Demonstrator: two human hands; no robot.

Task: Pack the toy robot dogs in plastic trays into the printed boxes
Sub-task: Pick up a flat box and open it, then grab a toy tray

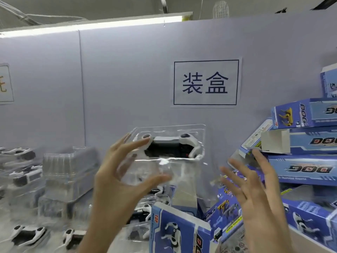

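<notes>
Here we are holding a clear plastic tray (169, 143) with a white-and-black toy robot dog (173, 146) raised before the grey partition (127, 79), our left hand (116, 181) pinching its lower left corner. Our right hand (255, 194) is hovering spread wide, gripping nothing, beside stacked blue printed boxes (302, 168).

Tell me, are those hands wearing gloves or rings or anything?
No. Both the left hand and the right hand are bare: no gloves, rings or watch show. The forearms are bare too, with no sleeves in view. The fingers are slim with short, plain nails.
</notes>
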